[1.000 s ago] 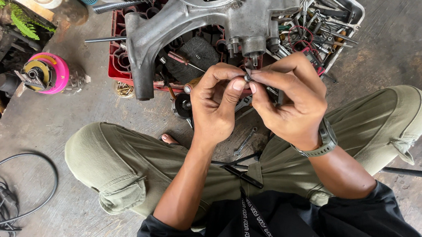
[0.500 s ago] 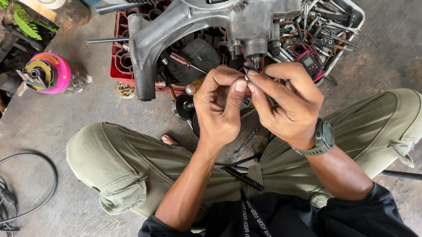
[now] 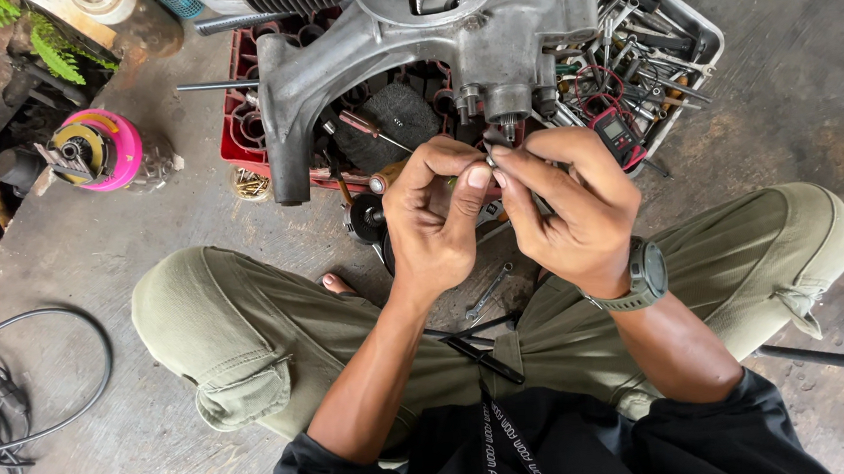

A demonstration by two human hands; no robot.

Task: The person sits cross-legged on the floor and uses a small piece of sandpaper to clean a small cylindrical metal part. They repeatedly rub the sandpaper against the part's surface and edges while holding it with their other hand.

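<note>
Head view: a seated person looks down over their knees at a concrete floor [image 3: 811, 76], grey, rough and oil-stained.
Left hand [image 3: 436, 226]: fingers curled, thumb and forefinger tips pressed together on a small part.
Right hand [image 3: 575, 210]: thumb and forefinger meet the left hand's tips, pinching the same piece; a dark, round-faced wristwatch [image 3: 646, 275] with a rubbery strap sits on the wrist.
Small part [image 3: 489, 153]: thin, dark, metallic, mostly hidden between the fingertips; its exact shape cannot be told. It is held just below the engine casing's lower boss.
Engine casing [image 3: 397, 43]: cast metal, dull grey, curved arm on the left, round opening on top, ribbed cylinder fins at the upper edge.
Red crate [image 3: 238, 131]: plastic, gridded cells, lying under the casing.
Tool tray [image 3: 673, 42]: shallow grey basin with rounded corners, packed with bright steel wrenches and screwdrivers; a small dark meter [image 3: 617, 131] with red leads lies in it.
Spanner [image 3: 488, 290]: small, steel, flat on the floor between the knees.
Trousers [image 3: 249, 331]: olive cloth, creased, with a cargo pocket.
Pink reel [image 3: 104, 150]: glossy, round, on its side at left.
Black cable [image 3: 13, 390]: loosely looped on the floor at far left.
</note>
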